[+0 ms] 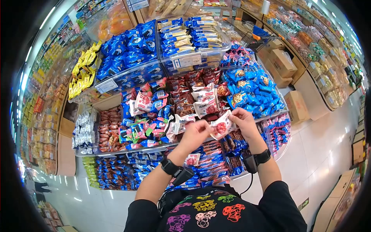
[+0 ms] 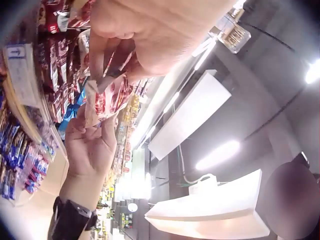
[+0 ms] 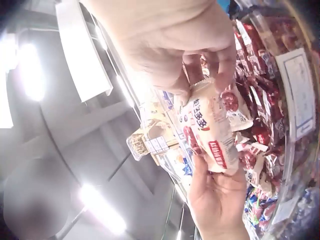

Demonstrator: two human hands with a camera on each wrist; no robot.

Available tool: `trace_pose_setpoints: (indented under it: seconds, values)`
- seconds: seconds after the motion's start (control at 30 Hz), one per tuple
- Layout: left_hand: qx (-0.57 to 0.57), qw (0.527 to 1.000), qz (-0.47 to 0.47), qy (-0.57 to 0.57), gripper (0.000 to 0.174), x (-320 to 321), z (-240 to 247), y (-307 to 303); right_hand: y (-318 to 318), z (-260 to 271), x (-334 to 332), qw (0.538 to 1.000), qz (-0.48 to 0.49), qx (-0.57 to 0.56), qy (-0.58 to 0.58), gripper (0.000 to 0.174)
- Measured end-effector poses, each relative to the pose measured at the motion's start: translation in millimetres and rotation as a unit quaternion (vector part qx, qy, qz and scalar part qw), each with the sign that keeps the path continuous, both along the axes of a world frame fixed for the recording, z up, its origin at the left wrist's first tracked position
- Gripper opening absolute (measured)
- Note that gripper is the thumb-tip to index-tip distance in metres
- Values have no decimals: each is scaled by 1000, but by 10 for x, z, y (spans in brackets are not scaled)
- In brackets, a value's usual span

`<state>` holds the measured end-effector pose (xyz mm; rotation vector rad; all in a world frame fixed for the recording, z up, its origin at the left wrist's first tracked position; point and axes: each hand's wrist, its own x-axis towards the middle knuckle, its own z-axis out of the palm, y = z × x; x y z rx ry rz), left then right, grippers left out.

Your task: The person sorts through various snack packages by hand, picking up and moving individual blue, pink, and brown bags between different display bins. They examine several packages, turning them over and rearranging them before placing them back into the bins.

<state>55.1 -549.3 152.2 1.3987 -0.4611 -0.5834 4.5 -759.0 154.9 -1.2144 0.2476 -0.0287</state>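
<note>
Packet [image 1: 221, 127]: small, white with red print, held in the air between both hands at chest height, just above the front edge of the snack display and touching none of the stock. Left hand [image 1: 195, 134] pinches the packet's left end, fingers curled on the wrapper. Right hand [image 1: 244, 119] pinches the opposite end, thumb and fingertips on the upper right edge. So each grip is clenched on the packet and the packet spans the gap between them. Right wrist view: the packet stands lengthwise, the right hand's fingers on its top end and the left hand under its lower end. Left wrist view: the wrapper is crumpled where the left hand's fingers nip it. A black wrist strap [image 1: 170, 167] sits on the left arm. Directly behind the hands is a clear bin [image 1: 201, 96] of similar red-and-white packets. Blue packets [image 1: 251, 91] are heaped to its right and mixed pink and blue ones [image 1: 147, 116] to its left. Lower shelf [image 1: 116, 170] beneath carries blue packs. Cardboard cartons [image 1: 282, 62] stand on the floor [image 1: 320, 154] well off to the right.
</note>
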Motion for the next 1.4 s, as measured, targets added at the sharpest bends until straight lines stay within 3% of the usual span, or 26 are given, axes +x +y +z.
trace_pose_setpoints:
  seconds: [0.03, 0.07, 0.1, 0.13, 0.2, 0.23, 0.27, 0.33, 0.4, 0.43, 0.47, 0.5, 0.53, 0.57, 0.6, 0.63, 0.67, 0.77, 0.8, 1.0, 1.07, 1.13, 1.2, 1.23, 1.33, 1.4]
  values:
    - [144, 985, -56, -80, 12, -6, -1, 23, 6, 67, 0, 979, -12, -190, -71, 9]
    - [283, 940, -110, -157, 15, -30, 120, 32, 17, 170, -8, 917, -24, -373, -139, 10]
    - [196, 952, -63, -224, 23, -88, 66, 4, 54, 424, -53, 878, 27, -452, -152, 7]
    - [197, 952, -62, -224, 23, -103, 36, -35, 80, 486, -44, 878, 27, -452, -153, 7]
    - [80, 985, -11, -151, 27, -124, 269, -141, 121, 547, -31, 742, 128, -603, -263, 3]
    - [128, 973, -28, -190, 27, -62, 216, -151, 142, 551, -25, 745, 143, -587, -282, 16]
    - [127, 973, -27, -192, 27, -50, 182, -168, 166, 554, -14, 744, 143, -589, -283, 16]
    - [76, 995, 41, -52, 20, -35, 111, -191, 199, 528, 15, 807, 1, -493, -324, 32]
    - [-71, 989, 108, 77, 13, 16, 5, -183, 70, 386, 20, 822, -15, -491, -288, 40]
    - [-87, 985, 105, 102, 16, 30, -20, -178, 17, 225, 38, 921, 34, -333, -196, 37]
    - [-102, 981, 101, 127, 20, 39, -20, -175, -26, 73, 63, 979, 82, -161, -94, 35]
    - [-103, 981, 104, 127, 20, 39, 35, -164, -48, -26, 94, 987, 116, -88, -71, 34]
    - [63, 995, 78, 21, 21, 34, 101, -146, -65, -111, 144, 986, 120, -88, -71, 34]
    - [229, 969, 50, -84, 23, 26, 141, -126, -50, -110, 196, 973, 112, -191, -73, 36]
    - [230, 968, 53, -83, 23, 29, 124, -107, -42, -100, 239, 948, 101, -291, -75, 38]
    - [293, 914, 128, -250, 27, 40, 96, -86, -27, -86, 261, 939, 80, -324, -76, 35]
    - [346, 822, 196, -407, 33, 37, 122, -70, -9, -83, 310, 940, 83, -323, -77, 35]
    - [391, 779, 201, -447, 38, 19, 207, -69, 76, -135, 504, 868, 90, -445, -199, 31]
    - [396, 760, 185, -481, 38, 25, 217, -72, 108, -150, 518, 868, 91, -444, -201, 31]
    - [382, 763, 196, -483, 27, 96, 107, 79, 337, -253, 528, 811, -19, -535, -236, 31]
    - [305, 779, 218, -503, 23, 131, 163, 238, 372, -274, 504, 756, -62, -598, -259, 32]
    - [252, 778, 272, -508, 20, 270, 193, 485, 399, -220, 461, 741, -84, -610, -269, 35]
    - [269, 737, 330, -525, 21, 509, 236, 895, 449, -100, 423, 754, -97, -599, -249, 38]
    - [315, 708, 373, -510, 21, 629, 281, 1114, 498, 1, 420, 732, -112, -615, -270, 37]
    - [470, 589, 444, -486, 31, 1084, 309, 1551, 859, 319, 589, 722, -99, -597, -334, 32]
    - [516, 574, 432, -466, 31, 1326, 241, 1586, 1171, 476, 715, 740, -36, -561, -370, 29]
